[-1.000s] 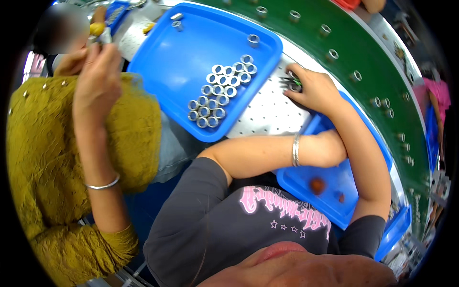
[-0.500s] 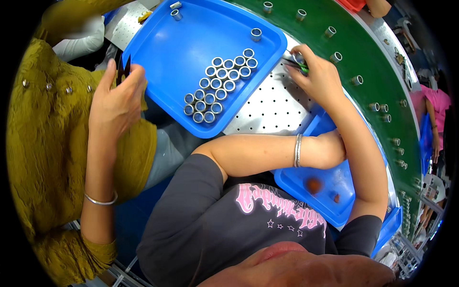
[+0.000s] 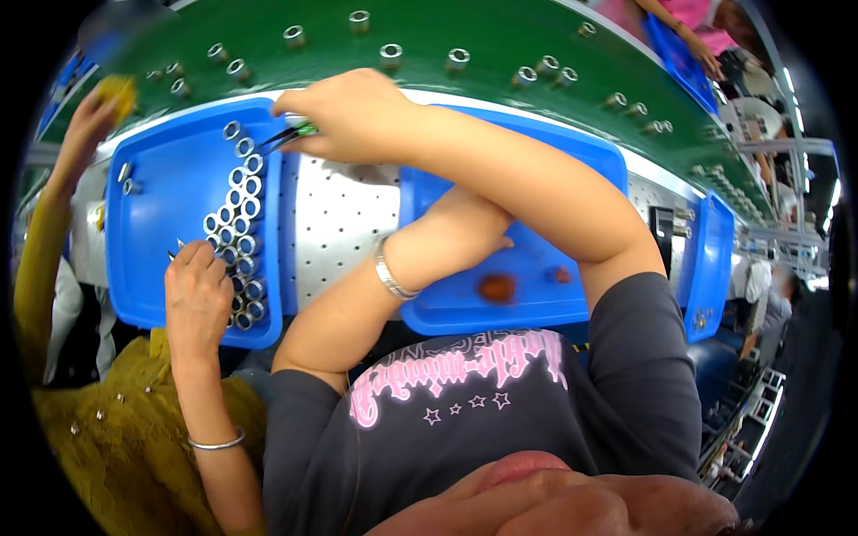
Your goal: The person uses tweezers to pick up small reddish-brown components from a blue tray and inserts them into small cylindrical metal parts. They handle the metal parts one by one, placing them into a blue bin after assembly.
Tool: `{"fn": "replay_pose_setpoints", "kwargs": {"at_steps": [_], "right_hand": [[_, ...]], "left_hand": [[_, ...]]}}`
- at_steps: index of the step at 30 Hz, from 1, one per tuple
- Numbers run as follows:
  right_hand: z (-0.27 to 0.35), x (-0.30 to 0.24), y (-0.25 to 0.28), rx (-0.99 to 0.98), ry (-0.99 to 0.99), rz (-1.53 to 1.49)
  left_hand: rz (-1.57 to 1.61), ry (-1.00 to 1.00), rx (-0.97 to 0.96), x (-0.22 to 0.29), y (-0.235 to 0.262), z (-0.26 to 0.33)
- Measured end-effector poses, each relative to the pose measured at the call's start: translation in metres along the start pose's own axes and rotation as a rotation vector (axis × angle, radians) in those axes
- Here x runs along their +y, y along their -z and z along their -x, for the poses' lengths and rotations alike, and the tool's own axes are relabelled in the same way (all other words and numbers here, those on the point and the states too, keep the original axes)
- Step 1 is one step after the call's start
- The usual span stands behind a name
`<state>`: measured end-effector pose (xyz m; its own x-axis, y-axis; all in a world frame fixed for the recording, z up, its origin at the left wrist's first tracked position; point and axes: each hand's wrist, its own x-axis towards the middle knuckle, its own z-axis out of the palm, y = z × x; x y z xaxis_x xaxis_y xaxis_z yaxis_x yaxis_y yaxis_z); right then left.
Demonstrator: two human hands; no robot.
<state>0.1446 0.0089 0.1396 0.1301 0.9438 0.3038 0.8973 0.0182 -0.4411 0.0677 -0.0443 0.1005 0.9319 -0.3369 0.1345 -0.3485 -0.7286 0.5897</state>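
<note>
Your right hand clamps tweezers; left hand closure indeterminable; rings stand clustered in the tray, other rings on the belt

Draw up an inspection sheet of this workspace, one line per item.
Surface: metal table with small holes, showing between the left tray and right tray, both blue.
Work things: metal rings grouped toward the left tray's right side, two small metal pieces apart at its left; black-and-green tweezers.
Clutter: two brown spots at the right tray, too blurred to name.
Grips: right hand holds the tweezers, tips near the rings; left hand partly hidden under the right forearm.
Cables: nothing seen.
Surroundings: green belt beyond the trays, bearing more rings; co-worker's hand at the left tray; person in pink at upper right.
</note>
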Motion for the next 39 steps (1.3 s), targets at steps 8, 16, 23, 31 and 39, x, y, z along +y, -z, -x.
{"fn": "replay_pose_setpoints", "kwargs": {"at_steps": [8, 16, 23, 31, 39], "right_hand": [[0.133, 0.111, 0.055, 0.285, -0.581, 0.301], [0.150, 0.140, 0.041, 0.345, -0.607, 0.292], [0.188, 0.070, 0.051, 0.351, -0.484, -0.646], [0.192, 0.046, 0.038, 0.399, -0.470, -0.922], [0.169, 0.026, 0.052, 0.479, -0.430, -0.407]], "left_hand": [[0.302, -0.103, -0.115, -0.008, 0.013, 0.000], [0.530, 0.209, 0.320, -0.026, 0.020, -0.002], [0.801, 0.275, 0.466, -0.032, 0.009, 0.001], [0.990, 0.292, 0.359, -0.020, 0.012, 0.004], [0.973, 0.254, 0.495, -0.024, 0.011, 0.005]]}}
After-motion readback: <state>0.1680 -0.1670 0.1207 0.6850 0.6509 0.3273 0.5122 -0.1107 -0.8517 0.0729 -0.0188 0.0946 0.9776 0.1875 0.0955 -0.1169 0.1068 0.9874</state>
